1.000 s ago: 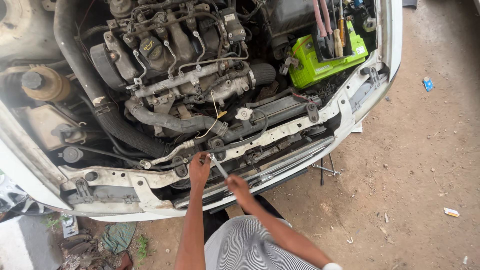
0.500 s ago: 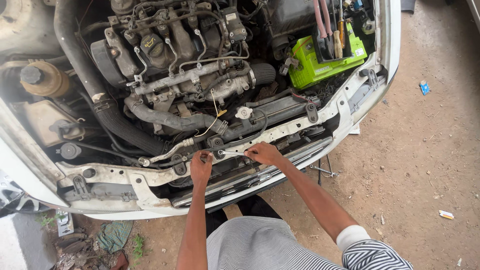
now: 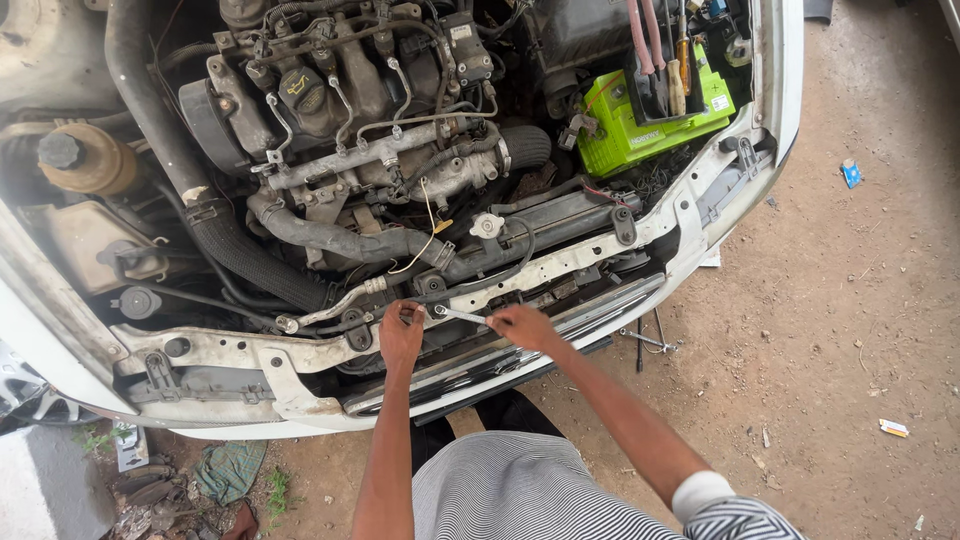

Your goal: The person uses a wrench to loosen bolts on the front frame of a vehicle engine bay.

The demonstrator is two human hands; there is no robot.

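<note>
I look down into the open engine bay of a white car. My right hand (image 3: 522,325) grips the handle of a small silver wrench (image 3: 458,315), whose head sits on a bolt on the white front crossmember (image 3: 560,262). Just to the left, my left hand (image 3: 401,335) rests against the same crossmember beside the wrench head, fingers curled near the bolt. Both forearms reach up from my striped shirt at the bottom of the view.
The engine (image 3: 350,150) and a thick black hose (image 3: 215,235) fill the bay. A bright green battery (image 3: 650,120) with tools on it sits at upper right. Metal tools (image 3: 645,340) lie on the dirt under the bumper. Rags and scrap (image 3: 225,470) lie lower left.
My right hand swung the wrench handle from low near my left hand up onto the crossmember, then out to the right. My left hand stayed at the bolt.
</note>
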